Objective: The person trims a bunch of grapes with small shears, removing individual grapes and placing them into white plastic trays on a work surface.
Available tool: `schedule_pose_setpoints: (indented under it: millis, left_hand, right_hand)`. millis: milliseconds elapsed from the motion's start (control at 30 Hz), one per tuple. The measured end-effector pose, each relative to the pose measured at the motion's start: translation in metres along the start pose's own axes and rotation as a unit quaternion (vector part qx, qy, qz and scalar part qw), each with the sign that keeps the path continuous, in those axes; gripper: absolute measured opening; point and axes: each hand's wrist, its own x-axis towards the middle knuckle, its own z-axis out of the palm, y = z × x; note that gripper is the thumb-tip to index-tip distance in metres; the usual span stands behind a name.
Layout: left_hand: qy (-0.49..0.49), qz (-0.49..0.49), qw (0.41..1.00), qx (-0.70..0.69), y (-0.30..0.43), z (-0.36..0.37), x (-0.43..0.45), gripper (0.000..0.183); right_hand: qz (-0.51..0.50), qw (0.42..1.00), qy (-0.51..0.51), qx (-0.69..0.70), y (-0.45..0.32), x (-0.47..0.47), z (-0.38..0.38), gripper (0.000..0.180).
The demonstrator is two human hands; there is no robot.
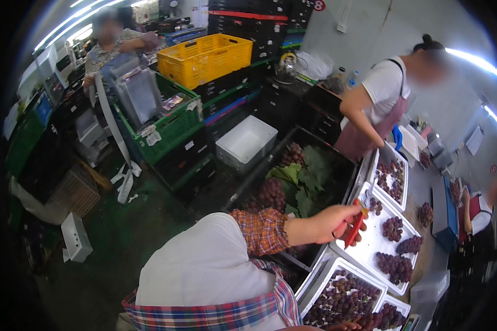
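My left hand [335, 227], below an orange plaid sleeve, holds red-handled snips [354, 231] over a white foam tray [368, 244]. The snips' metal end lies near a small grape cluster [375, 205]. Several red grape bunches [393, 267] rest in that tray. At the bottom edge, part of my right hand [345, 326] shows beside a grape bunch [370, 320]; its grip is mostly cut off. A nearer foam tray [321, 285] is full of loose grapes and small clusters.
A black crate [248, 190] holds grapes and vine leaves [310, 182]. A co-worker [372, 107] reaches into another foam tray [404, 194]; another person [116, 49] stands beyond a green crate [170, 132]. An empty white foam box [248, 145] and a yellow crate [207, 62] are further off.
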Motion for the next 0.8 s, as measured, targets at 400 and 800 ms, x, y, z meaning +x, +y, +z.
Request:
schedule_pose_setpoints:
  millis: [400,800]
  left_hand:
    - [0.000,-0.123,0.991,0.042,-0.055,-0.002,-0.024,0.036]
    - [0.006,-0.310,0.941,0.137,-0.102,-0.017,-0.055,0.038]
  right_hand:
    - [-0.050,0.992,-0.022,0.111,-0.031,-0.058,-0.027,0.051]
    - [-0.102,0.977,-0.053,0.178,-0.020,-0.114,-0.043,0.051]
